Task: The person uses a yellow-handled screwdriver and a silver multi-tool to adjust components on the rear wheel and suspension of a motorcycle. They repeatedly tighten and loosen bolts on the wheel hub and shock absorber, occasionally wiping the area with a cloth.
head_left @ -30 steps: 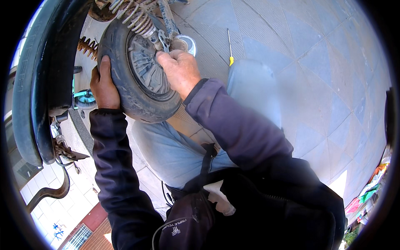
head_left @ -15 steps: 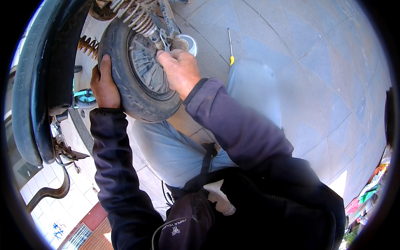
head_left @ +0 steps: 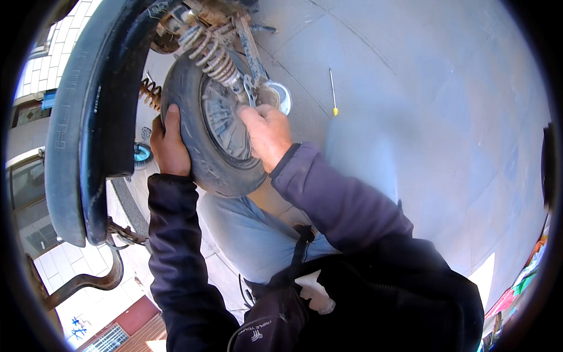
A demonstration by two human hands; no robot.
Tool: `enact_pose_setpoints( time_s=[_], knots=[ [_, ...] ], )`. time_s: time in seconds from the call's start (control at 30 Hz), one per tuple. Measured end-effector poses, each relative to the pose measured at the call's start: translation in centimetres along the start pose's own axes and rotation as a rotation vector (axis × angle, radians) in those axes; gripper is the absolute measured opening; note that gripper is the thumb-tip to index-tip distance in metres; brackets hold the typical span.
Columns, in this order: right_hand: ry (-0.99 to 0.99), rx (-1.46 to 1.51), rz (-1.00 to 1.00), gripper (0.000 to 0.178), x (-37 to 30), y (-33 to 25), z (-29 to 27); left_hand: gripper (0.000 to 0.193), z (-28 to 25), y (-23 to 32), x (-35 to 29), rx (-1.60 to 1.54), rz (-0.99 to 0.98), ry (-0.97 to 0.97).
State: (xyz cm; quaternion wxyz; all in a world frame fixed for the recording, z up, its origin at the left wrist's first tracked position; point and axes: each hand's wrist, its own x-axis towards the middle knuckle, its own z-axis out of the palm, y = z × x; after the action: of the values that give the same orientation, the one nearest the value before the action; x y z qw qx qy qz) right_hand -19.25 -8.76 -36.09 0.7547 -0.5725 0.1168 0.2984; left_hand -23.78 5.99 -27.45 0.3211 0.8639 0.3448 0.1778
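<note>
A black-tyred wheel stands in front of me, mounted below the rear of a two-wheeler. My left hand lies around the tyre's left side, thumb on the tread and fingers out of sight behind it. A metal wrench is pinched in my right hand, near the wheel's hub. Its upper end sits at the lower mount of a rusty coil-spring shock absorber; exactly what it engages is too small to tell. Right beside it is a round silver part at the end of a worn metal arm.
A screwdriver with a yellow handle lies on the paved floor to the right. The vehicle's long black seat overhangs at left, with a curved metal bar below it. My jeans-clad knee is close under the wheel.
The whole view has shifted, so wheel, seat and screwdriver appear lower and further right. Both hands keep the same places, left on the tyre and right on the wrench.
</note>
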Motion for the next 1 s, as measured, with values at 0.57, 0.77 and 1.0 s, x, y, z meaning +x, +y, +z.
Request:
enact_pose_setpoints(
  time_s=[0.57, 0.77, 1.0],
  knots=[
    [0.028, 0.379, 0.157, 0.031, 1.1, -2.8, -2.9, 0.057, -0.2, 0.8, -0.7, 0.036, 0.061, 0.042],
    [0.096, -0.106, -0.152, 0.043, 3.9, -2.4, -4.7, 0.053, -0.4, 0.4, -0.6, 0.037, 0.044, 0.025],
    [0.154, -0.821, -0.285, 0.046, 11.0, -4.7, -10.5, 0.050, -0.5, 0.0, -0.3, 0.005, 0.074, 0.036]
  ],
)
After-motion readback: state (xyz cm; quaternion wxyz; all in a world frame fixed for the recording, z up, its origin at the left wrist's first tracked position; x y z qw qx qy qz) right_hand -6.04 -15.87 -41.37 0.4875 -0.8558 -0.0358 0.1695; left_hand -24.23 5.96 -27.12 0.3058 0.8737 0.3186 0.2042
